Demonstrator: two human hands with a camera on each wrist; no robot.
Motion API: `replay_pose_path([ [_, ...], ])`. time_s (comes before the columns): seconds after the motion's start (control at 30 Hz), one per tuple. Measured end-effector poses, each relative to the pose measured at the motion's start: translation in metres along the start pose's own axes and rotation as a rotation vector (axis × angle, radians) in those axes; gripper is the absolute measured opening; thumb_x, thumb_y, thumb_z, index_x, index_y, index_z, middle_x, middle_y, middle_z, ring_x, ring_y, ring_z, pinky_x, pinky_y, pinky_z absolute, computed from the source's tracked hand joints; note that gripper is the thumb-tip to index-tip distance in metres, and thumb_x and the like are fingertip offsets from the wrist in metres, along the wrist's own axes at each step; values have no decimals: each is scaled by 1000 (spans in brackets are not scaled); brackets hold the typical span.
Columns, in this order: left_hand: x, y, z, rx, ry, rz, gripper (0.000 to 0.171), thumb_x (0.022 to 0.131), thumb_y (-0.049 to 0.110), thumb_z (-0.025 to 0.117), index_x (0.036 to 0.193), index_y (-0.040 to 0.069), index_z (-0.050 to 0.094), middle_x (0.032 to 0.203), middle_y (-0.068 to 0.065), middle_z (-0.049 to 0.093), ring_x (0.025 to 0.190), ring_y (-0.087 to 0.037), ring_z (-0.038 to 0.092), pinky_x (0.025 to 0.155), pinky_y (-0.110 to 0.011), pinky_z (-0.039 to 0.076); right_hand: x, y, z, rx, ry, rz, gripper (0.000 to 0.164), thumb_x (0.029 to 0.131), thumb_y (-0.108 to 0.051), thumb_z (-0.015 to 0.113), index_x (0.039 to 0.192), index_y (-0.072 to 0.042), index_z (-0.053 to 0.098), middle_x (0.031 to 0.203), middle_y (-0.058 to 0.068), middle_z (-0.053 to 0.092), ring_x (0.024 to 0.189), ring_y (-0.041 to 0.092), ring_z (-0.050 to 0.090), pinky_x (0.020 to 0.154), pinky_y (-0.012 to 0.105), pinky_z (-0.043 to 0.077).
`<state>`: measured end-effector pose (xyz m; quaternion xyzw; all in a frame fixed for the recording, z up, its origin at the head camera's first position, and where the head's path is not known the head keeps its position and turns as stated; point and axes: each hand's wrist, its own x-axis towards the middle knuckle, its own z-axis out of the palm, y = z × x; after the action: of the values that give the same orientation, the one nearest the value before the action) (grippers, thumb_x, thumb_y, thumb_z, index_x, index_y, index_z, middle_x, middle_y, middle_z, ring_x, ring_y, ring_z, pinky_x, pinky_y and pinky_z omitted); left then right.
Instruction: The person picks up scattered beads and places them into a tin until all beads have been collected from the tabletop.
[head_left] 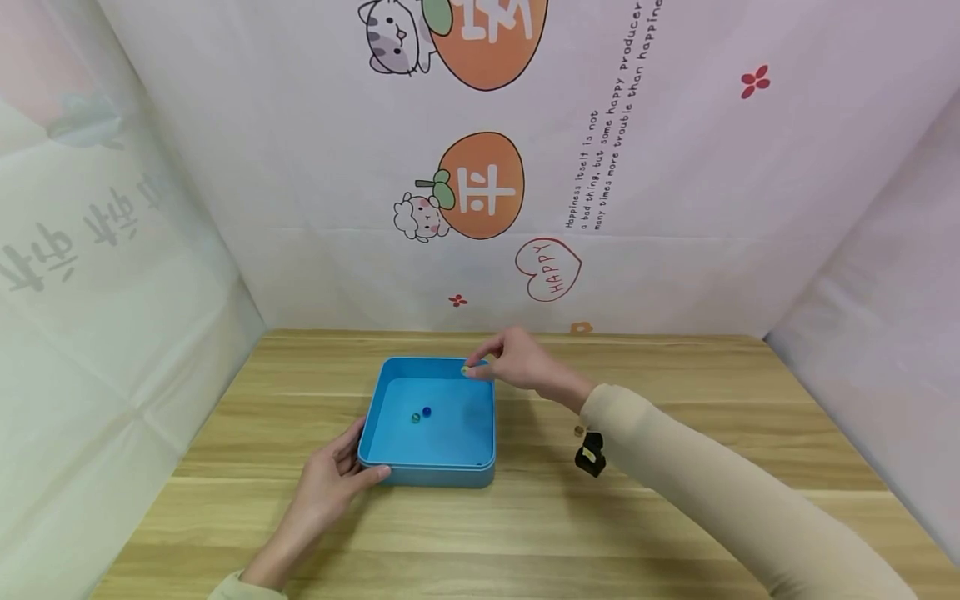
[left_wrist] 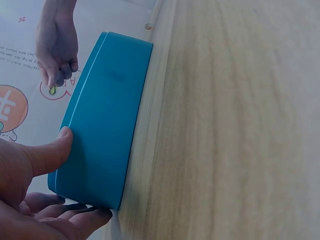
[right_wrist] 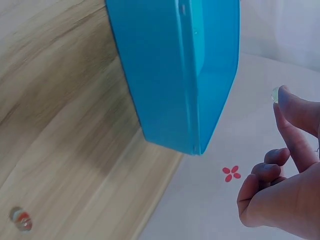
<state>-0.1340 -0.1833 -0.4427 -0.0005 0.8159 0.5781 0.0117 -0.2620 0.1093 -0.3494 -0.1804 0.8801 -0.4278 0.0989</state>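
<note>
A blue square box (head_left: 435, 476) without a lid lies on the wooden table, its inside facing up. On its floor sit a green glass marble (head_left: 416, 418) and a dark blue marble (head_left: 427, 412), close together. My left hand (head_left: 330, 475) grips the box's near left corner, thumb against the front wall and fingers along the left side, as the left wrist view (left_wrist: 45, 185) of the box shows from low down. Above the far right corner, my right hand (head_left: 517, 362) pinches a clear yellow-green marble (right_wrist: 275, 95) between thumb and forefinger; the other fingers are curled.
Right of the box, an amber-looking marble (head_left: 579, 431) lies on the table (head_left: 465, 542) beside a small black object (head_left: 591, 455) with a yellow patch, partly under the right sleeve (head_left: 675, 467). A printed cloth (head_left: 337, 267) hangs behind the table's far edge.
</note>
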Motion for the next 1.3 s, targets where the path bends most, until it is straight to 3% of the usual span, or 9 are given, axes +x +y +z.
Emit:
replay_pose_path([
  [0.57, -1, 0, -1, 9, -1, 21, 87, 91, 4, 84, 161, -6, 33, 163, -28, 34, 145, -39, 41, 108, -42, 48, 15, -9, 28, 12, -3, -8, 8, 93, -17, 84, 98, -11, 85, 99, 2, 71, 93, 24, 54, 71, 31, 43],
  [0.93, 0, -2, 0, 9, -7, 23, 87, 91, 5, 84, 161, -6, 33, 163, -29, 34, 145, -39, 41, 106, -42, 49, 21, -2, 45, 17, 2, 9, 7, 92, -15, 85, 96, -9, 85, 100, 8, 67, 92, 23, 52, 72, 32, 40],
  [1.3, 0, -1, -1, -4, -10, 20, 87, 92, 5, 84, 161, -6, 33, 163, -28, 34, 146, -38, 40, 107, -42, 48, 22, 1, 52, 2, 7, 16, 7, 92, -15, 86, 94, -9, 85, 96, 4, 67, 91, 22, 53, 71, 32, 41],
])
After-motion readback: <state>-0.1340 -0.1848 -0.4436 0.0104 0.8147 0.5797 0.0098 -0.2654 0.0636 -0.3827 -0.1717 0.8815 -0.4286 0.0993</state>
